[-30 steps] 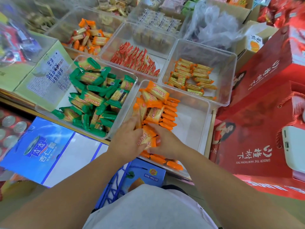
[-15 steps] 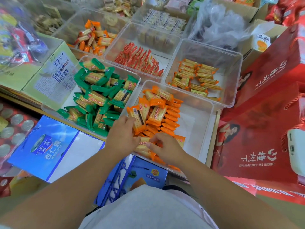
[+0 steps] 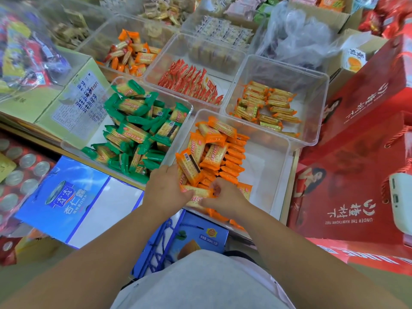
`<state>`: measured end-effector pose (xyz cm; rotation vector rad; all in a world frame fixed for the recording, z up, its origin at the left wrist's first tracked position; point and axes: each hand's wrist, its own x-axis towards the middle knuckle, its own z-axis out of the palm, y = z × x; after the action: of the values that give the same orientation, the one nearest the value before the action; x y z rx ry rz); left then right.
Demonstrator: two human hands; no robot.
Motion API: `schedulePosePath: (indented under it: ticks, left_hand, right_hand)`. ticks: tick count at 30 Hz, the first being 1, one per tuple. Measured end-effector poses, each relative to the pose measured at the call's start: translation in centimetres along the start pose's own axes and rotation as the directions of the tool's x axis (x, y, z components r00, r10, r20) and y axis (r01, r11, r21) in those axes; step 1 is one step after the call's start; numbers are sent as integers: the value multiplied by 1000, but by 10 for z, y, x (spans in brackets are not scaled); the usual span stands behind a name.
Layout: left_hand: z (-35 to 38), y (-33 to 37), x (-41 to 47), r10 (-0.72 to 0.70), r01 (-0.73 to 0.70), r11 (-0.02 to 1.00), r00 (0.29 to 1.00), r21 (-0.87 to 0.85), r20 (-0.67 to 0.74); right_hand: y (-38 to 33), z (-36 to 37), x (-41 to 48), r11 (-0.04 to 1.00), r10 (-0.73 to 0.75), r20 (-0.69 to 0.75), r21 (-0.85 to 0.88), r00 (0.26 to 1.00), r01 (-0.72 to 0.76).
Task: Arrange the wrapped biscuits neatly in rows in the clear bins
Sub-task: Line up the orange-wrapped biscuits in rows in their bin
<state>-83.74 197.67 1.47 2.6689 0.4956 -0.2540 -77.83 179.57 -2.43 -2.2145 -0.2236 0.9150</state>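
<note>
Orange-wrapped biscuits (image 3: 217,150) fill the left half of the near clear bin (image 3: 270,172), some in a row on edge, others loose on top. My left hand (image 3: 166,189) grips a few orange packs at the bin's near left corner, one pack (image 3: 189,167) standing up with its barcode showing. My right hand (image 3: 223,196) is beside it, fingers curled, pinching a flat orange pack (image 3: 196,195) held between both hands. The bin's right half shows bare white floor.
A bin of green-wrapped biscuits (image 3: 138,128) sits to the left. Behind are bins of red packs (image 3: 191,83), yellow-orange packs (image 3: 267,105) and more orange packs (image 3: 131,54). Red gift boxes (image 3: 356,175) stand on the right, a blue carton (image 3: 64,197) lower left.
Both hands have stayed at the bin's near left corner. My left hand has lifted a pack upright, barcode side out, and my right hand has shifted slightly right while pinching a flat pack.
</note>
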Motion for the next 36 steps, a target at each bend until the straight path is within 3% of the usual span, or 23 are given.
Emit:
schedulePosePath:
  ticks: [8,17,23,26,28,30,34,36]
  left_hand:
    - [-9,5,0,-19,39,985,992,-166,124]
    - [0,3,2,-41,87,967,981,-238,192]
    - [-1,-3,-2,-117,110,942,993,-317,-2]
    - [-12,-12,-11,-191,102,891,968,-442,-161]
    - [-20,-11,-17,-170,54,857,968,-512,-183]
    - [-26,-6,-20,-92,8,822,989,-570,-118]
    - [-29,6,-24,118,29,689,981,-724,152]
    - [-29,7,-24,181,13,725,961,-688,209]
  right_hand:
    - [5,1,-10,989,75,-4,125,997,-74]
    - [1,-10,-16,978,115,123,158,986,-134]
    - [2,-29,-27,941,-20,84,338,996,-10]
    - [2,-44,-33,958,-132,103,268,986,101]
    - [-5,-50,-37,950,-212,144,263,967,169]
    - [-13,-51,-39,932,-255,138,299,957,206]
    - [-25,-50,-41,873,-285,27,419,958,248]
    - [-27,-51,-42,858,-276,-3,449,961,248]
